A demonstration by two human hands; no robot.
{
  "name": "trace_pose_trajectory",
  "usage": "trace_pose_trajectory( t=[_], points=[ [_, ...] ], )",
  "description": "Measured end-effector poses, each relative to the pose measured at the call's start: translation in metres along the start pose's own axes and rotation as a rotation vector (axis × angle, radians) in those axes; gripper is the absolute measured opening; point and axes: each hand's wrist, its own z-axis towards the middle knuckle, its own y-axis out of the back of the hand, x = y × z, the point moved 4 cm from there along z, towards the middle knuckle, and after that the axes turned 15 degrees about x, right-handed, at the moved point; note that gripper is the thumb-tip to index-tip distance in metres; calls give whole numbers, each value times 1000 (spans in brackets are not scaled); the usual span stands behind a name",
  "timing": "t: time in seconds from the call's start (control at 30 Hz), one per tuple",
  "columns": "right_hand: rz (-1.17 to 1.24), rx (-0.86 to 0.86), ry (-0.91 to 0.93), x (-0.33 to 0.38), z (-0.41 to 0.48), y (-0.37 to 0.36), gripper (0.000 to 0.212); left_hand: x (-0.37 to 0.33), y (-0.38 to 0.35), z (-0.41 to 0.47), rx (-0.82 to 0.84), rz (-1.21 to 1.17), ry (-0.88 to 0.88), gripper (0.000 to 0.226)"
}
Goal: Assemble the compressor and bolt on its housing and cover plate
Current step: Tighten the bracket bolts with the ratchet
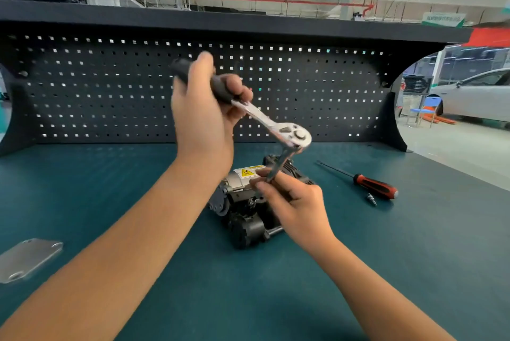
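Worktop [138, 175]: teal mat, with a black pegboard [110, 86] standing along its far edge

Compressor [245, 224]: centre of the worktop, resting on the mat. Black and grey body; the pale cylinder on its far part bears a yellow label [246, 173]. Its right side is partly hidden behind the right hand

Left hand [202, 109]: raised above the worktop, in front of the pegboard. Fingers [234, 86] are curled round the black handle of the ratchet [265, 117], thumb over the top

Ratchet: held clear of the worktop. The handle is at upper left; the steel shank slopes down to the right to a round head above the compressor's far side

Extension [280, 164]: steel bar under the ratchet head, slanting down and left into the right hand. Its lower tip is hidden, so whether it touches the compressor cannot be told

Right hand [298, 208]: just above the compressor. Thumb and fingertips [258, 183] pinch the lower end of the extension

Plate [27, 259]: flat grey metal with corner holes, at the near left edge, well apart from the compressor

Screwdriver [375, 187]: red and black handle, lying flat to the right of the compressor, shaft pointing far-left

Fitting [371, 199]: small metal piece just beside the screwdriver handle, on its near side

Far right, beyond the worktop: white car [480, 97] and blue chair [423, 111]
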Motion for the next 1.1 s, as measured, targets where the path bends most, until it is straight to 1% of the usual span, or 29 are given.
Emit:
trace_pose_trajectory(
  t=[0.03,0.07,0.1,0.13,0.2,0.27,0.33,0.37,0.43,0.47,0.57,0.67,0.83,0.93,1.1],
  points=[
    [66,-23,-35,-1,2,0,8,-6,3,-19,51,85,-104,16],
    [123,-37,-70,-2,4,1,11,-11,2,-39,148,166,-178,12],
    [158,-31,-93,-1,5,2,14,-14,0,-55,246,226,-215,8],
    [161,-16,-91,0,6,2,14,-16,-1,-64,294,254,-230,9],
    [157,2,-57,11,8,3,16,-25,-4,-60,253,202,-217,20],
    [163,-33,21,26,14,14,22,-36,-10,-35,195,-8,-152,28],
    [122,-64,82,37,26,29,19,-44,-18,-3,186,-201,-109,30],
    [79,-58,83,40,33,35,15,-45,-22,9,182,-236,-98,31],
    [-16,-19,41,38,43,38,7,-39,-27,25,145,-254,-66,29],
    [-34,2,10,33,45,37,7,-31,-27,31,115,-259,-40,28],
    [19,35,-59,14,43,34,14,-7,-19,41,10,-295,43,25],
    [20,56,-92,-3,43,31,21,12,-5,48,-58,-291,73,25],
    [20,54,-83,-13,47,32,15,26,-1,61,-52,-290,93,23],
    [50,50,-87,-15,49,33,14,28,-5,66,-16,-277,78,22],
    [79,53,-96,-13,51,29,19,28,-4,67,-9,-266,38,20]
  ],
)
